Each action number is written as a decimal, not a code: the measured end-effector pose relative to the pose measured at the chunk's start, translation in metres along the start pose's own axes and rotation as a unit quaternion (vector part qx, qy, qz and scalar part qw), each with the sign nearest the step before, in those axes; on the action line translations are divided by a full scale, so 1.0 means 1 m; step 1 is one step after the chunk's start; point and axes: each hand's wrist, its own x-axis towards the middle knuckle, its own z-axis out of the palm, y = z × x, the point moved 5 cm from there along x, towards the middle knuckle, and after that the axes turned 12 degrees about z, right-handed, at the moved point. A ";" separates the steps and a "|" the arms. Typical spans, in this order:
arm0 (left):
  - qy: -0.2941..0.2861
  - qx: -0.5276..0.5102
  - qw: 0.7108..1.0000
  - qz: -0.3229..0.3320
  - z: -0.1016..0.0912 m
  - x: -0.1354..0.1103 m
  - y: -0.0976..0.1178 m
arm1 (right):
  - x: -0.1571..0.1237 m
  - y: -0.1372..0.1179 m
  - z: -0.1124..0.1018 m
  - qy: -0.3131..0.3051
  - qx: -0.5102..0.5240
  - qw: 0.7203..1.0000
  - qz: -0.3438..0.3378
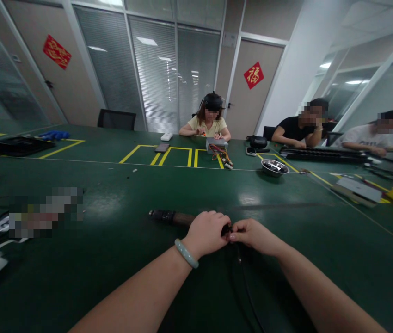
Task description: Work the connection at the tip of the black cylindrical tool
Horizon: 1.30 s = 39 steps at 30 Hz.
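Observation:
My left hand (pixel 206 232) is closed in a fist round a long dark tool (pixel 168 217) that lies on the green table (pixel 120 259); the tool's handle sticks out to the left of the fist. My right hand (pixel 252 235) meets it at the tool's right end, fingers pinched together on a small dark part there. A thin black cable (pixel 243 273) runs from that spot down toward me between my forearms. A pale green bracelet (pixel 186 253) circles my left wrist.
A metal bowl (pixel 274 167) stands far right of centre. Across the table a person works on a grey box with coloured wires (pixel 217 147). Two more people sit at the right by a black keyboard-like tray (pixel 321 155). Yellow tape lines mark the table. Cables and white objects lie at the left edge.

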 end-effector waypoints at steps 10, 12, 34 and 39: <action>-0.001 0.007 1.000 -0.011 0.002 0.002 0.000 | -0.002 0.026 -0.005 0.074 0.087 0.993 0.035; -0.004 0.002 1.000 -0.008 0.001 0.002 0.000 | 0.000 0.028 -0.004 0.083 0.081 0.993 0.038; -0.019 -0.003 1.000 -0.019 -0.002 0.003 0.002 | -0.003 0.019 -0.011 0.118 0.013 0.993 0.025; -0.024 -0.008 1.000 -0.015 -0.002 0.003 0.002 | -0.006 0.017 -0.010 0.115 -0.010 0.993 0.033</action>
